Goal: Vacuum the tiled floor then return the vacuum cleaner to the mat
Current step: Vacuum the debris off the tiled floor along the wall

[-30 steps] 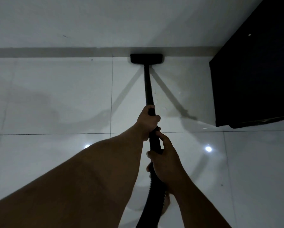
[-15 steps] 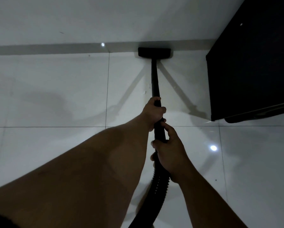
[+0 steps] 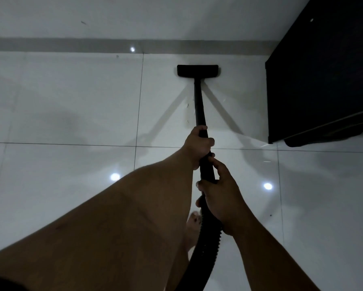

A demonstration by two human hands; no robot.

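Glossy white tiled floor (image 3: 60, 106): vacuuming judged underway. Left hand (image 3: 199, 143), centre frame: curled round black vacuum wand (image 3: 199, 106). Right hand (image 3: 220, 196), lower centre: clasping the wand's lower end. Black floor nozzle (image 3: 198, 70), upper centre, on tile. Mat unseen; return outstanding.

wand (image 3: 199, 106): black | floor head (image 3: 198, 70): black | floor tiles (image 3: 71, 97): glossy white, thin dark grout grid | cabinet (image 3: 323, 76): black

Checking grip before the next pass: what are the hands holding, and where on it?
Both grip the vacuum wand: the left hand round the rigid tube partway up, the right hand lower, where the tube meets the ribbed hose.
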